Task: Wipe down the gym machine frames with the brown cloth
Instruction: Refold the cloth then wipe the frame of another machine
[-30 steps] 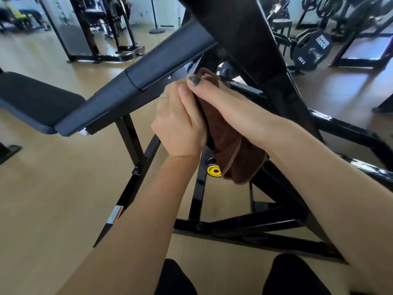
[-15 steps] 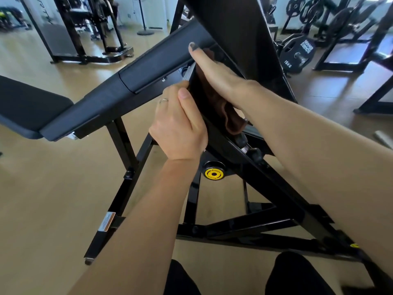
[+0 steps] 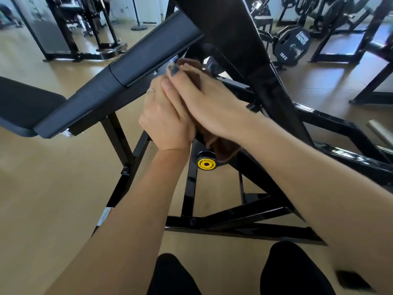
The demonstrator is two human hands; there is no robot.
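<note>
Pale wood flooring (image 3: 53,188) spans a gym lined with black machines; a weight plate (image 3: 292,44) stands at rear right. Head view: brown cloth (image 3: 223,149) lies along the black frame bar (image 3: 274,96), long axis running from near-low to far-high. Right hand (image 3: 209,101) presses it flat, fingers straight. Left hand (image 3: 164,122) curls around the bar beside it, touching the right.

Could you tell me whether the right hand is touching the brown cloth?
Touching: the head view shows the right hand lying flat on the brown cloth, which pokes out above its fingertips and below its wrist.
</note>
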